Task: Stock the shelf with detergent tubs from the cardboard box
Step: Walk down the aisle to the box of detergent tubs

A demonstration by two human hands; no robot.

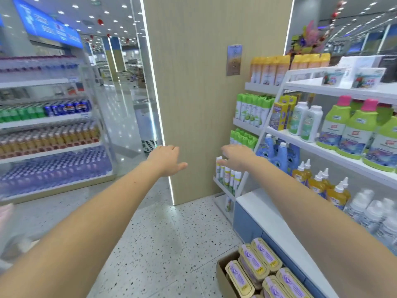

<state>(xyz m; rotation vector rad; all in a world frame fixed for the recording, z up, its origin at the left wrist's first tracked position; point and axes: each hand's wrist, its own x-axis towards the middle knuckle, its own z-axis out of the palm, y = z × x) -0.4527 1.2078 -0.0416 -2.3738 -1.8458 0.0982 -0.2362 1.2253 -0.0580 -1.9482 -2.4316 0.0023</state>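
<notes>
Head view: both arms reach forward over the speckled floor point(163, 244), and neither holds anything. The left hand point(166, 159) is spread, palm down, in front of the beige pillar point(204, 93). The right hand point(237, 157) is also spread — fingers loose — right of the pillar, over the small side rack. The box point(225, 280) sits on the floor well below and right of the pillar, against the shelf point(279, 229), with tubs point(255, 263) packed upright inside.

Brown matt cardboard box point(223, 276) at five o'clock; glossy plastic tubs point(255, 261) inside; speckled polished floor point(150, 244); smooth white shelf point(268, 218).
</notes>
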